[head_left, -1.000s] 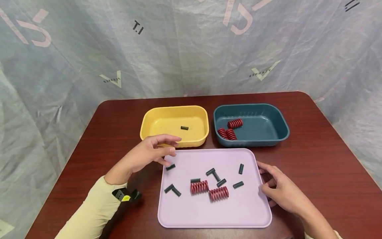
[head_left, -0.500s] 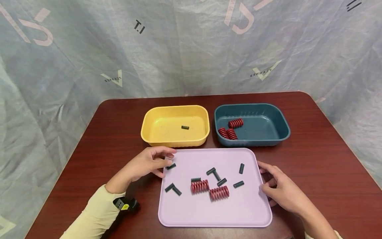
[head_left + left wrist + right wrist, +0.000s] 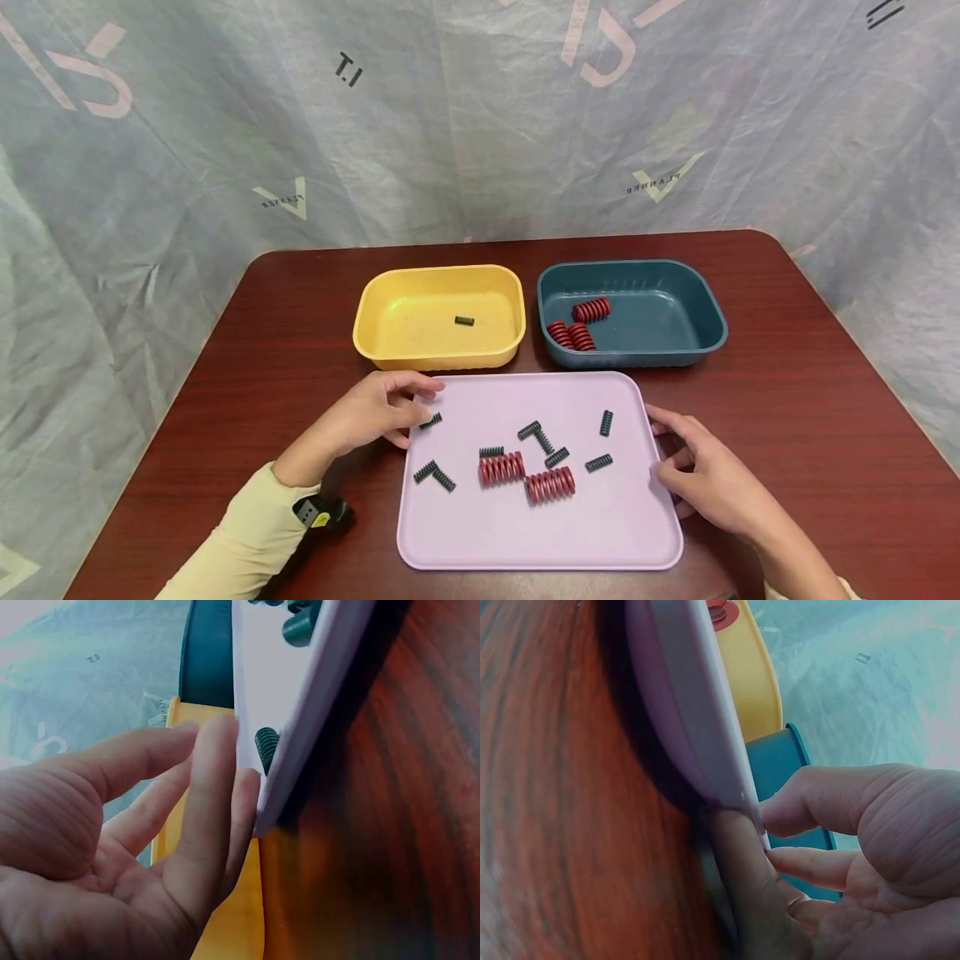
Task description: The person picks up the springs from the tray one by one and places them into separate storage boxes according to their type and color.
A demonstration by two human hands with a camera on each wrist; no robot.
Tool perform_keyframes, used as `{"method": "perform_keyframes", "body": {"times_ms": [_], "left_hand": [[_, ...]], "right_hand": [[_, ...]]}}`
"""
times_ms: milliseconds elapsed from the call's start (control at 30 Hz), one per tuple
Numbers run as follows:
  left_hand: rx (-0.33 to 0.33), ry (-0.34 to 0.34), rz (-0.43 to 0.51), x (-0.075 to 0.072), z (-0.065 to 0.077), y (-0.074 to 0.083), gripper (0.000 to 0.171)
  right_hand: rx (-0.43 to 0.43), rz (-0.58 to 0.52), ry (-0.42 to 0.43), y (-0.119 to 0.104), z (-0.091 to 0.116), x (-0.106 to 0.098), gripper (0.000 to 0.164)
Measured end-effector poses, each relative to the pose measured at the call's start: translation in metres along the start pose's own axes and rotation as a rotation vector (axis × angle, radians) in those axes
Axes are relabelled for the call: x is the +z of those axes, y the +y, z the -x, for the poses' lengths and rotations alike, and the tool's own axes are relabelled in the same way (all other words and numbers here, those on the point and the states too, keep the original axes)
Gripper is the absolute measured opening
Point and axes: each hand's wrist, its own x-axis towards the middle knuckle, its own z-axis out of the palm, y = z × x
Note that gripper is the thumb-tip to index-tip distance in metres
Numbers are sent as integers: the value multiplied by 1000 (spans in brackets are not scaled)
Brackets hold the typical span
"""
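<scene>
A dark green coil spring (image 3: pixel 432 421) lies near the far left corner of the lilac tray (image 3: pixel 540 535), just right of the left hand (image 3: pixel 371 412), by its thumb tip; whether they touch is hard to tell. That hand's grip is parted, thumb and forefinger separate. The right hand (image 3: pixel 708 475) has its grip clamped on the tray's right rim. Two red springs (image 3: pixel 550 486) lie mid-tray. On the table's (image 3: pixel 772 342) far side stand a yellow bin (image 3: pixel 441 362), left, and a teal bin (image 3: pixel 633 359), right.
</scene>
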Motion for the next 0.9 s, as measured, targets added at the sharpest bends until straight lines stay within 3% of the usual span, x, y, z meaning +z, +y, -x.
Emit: {"method": "perform_keyframes", "body": {"times_ms": [367,700,800,900], "left_hand": [[-34,35,-198,19,-6,12,39],[22,78,-440,32,-11,16,33],[51,77,-451,31,-11,16,31],[55,51,-375,29,-12,17,28]], "right_hand": [[8,-5,-6,0,0,0,75],[15,0,-8,0,0,0,75],[19,2,-5,0,0,1,76],[15,6,-1,1,0,1,75]]}}
